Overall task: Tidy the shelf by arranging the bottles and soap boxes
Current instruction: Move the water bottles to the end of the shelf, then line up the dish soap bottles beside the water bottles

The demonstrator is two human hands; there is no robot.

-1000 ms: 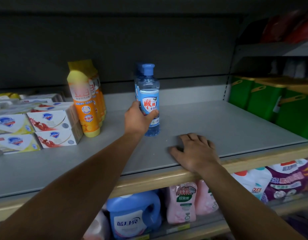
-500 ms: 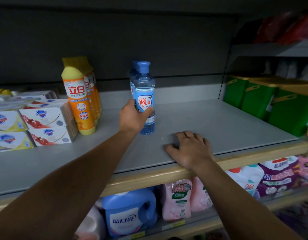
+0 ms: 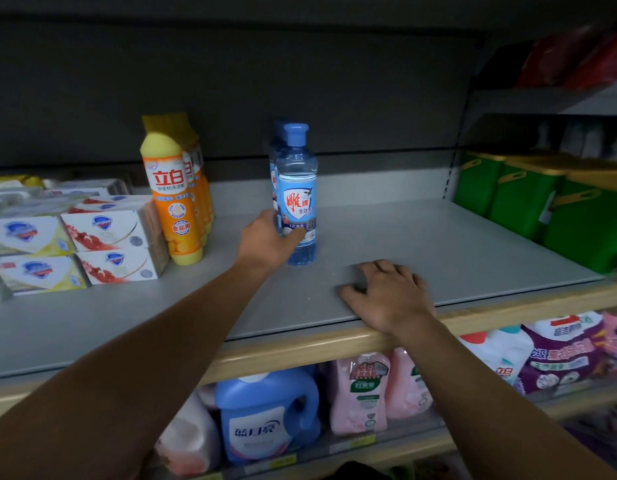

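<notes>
Meanwhile little has changed since the earlier frames: both hands sit where they did, the left one keeping its grip on the same bottle, which stands at the same spot on the board relative to the other goods.

Nearest, the right hand [image 3: 386, 296] lies palm down on the grey shelf [image 3: 456, 251] at its wooden front edge, fingers lightly bent, holding nothing. Past it and to the left, the left hand [image 3: 267, 239] grips the blue bottle [image 3: 296, 192] low on its body, thumb across the front of the label and fingers round the far side. That bottle stands upright on its base near the middle of the shelf, with a second blue bottle [image 3: 275, 147] close behind it, mostly hidden.

Left of the hand, apart from it, a row of orange bottles [image 3: 170, 199] stands upright one behind another. Just beside them on the left are stacked soap boxes [image 3: 113, 244], two high. At the far right of the shelf stand green tubs [image 3: 529, 199]. Below, the lower shelf holds a blue detergent jug [image 3: 265, 414] and pink refill pouches [image 3: 359, 389].
</notes>
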